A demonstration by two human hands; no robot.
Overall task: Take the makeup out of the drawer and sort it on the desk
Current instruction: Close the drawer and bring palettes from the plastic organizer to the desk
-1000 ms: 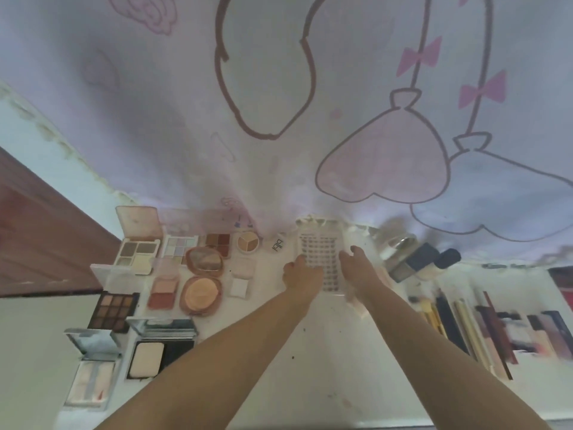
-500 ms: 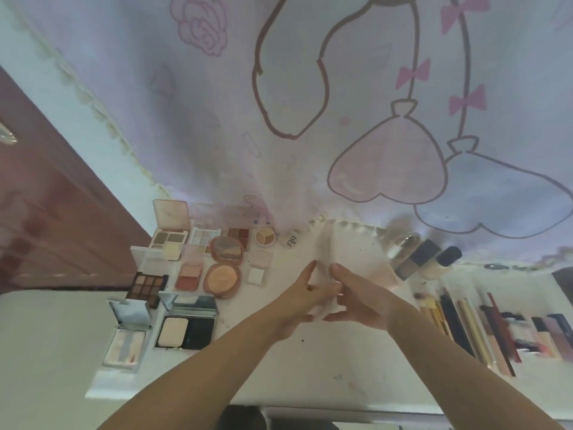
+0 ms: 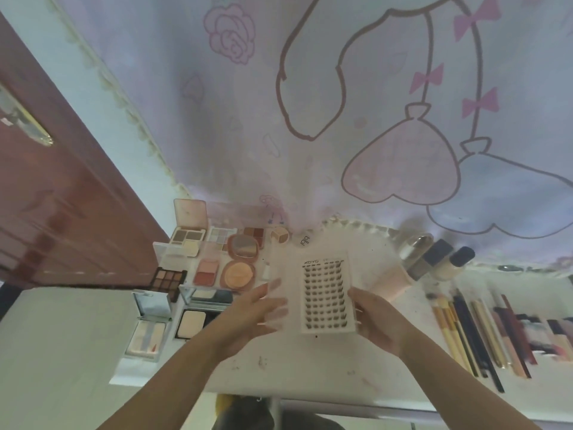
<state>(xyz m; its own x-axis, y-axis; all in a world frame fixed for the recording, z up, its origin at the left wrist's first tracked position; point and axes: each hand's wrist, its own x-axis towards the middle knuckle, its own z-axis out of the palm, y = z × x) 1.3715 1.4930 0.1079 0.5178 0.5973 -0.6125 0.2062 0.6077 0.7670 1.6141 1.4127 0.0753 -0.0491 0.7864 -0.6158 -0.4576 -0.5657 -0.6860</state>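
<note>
Here, low in the frame, both forearms reach up from the bottom edge to the middle of the table [image 3: 310, 373]. The left hand [image 3: 248, 318] has its fingers spread and lying against the clear lid [image 3: 279, 274] of a lash case, seen pale through the plastic; the right hand [image 3: 381, 324] grips the right edge of the lash tray [image 3: 325, 296], thumb toward the card. So the tray sits between the two hands, held just above the table at centre frame, with the lid swung out to the left.

By the look of it the sorting is well along. Left of the hands, compacts and powder cases [image 3: 192, 321] lie in a group, with the eyeshadow palettes [image 3: 169, 279] and the blushes [image 3: 238, 274] just beyond. At the right of the frame, brushes and pencils [image 3: 465, 330] lie side by side in a row. Farther back, right of centre, the foundation bottles [image 3: 434, 259] lie together near the table's rear edge, below a printed cloth [image 3: 372, 88] that fills the upper frame.

The lash case appears to be the piece not yet placed. The drawer is not in view, so whether more remains inside cannot be told.
</note>
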